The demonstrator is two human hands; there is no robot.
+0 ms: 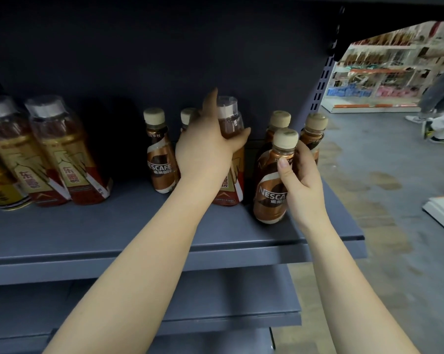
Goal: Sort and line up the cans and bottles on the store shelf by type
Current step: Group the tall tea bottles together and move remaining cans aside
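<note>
L hand (205, 146) was clamped on the neck of a tall red-and-gold plastic drink bottle (228, 180) w/ clear cap, upright mid-shelf. R hand (301, 175) gripped a brown Nescafé coffee bottle (269, 192) w/ beige cap — at 3 o'clock of the tall one, standing on the dark grey metal shelf (113, 226). Two matching red-and-gold bottles (49, 154) stood at 9 o'clock.

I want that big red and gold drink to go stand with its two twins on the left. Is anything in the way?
Yes. Two small brown Nescafe coffee bottles stand between the big red and gold bottle in the left hand and its twins; past them the grey shelf is bare.
</note>
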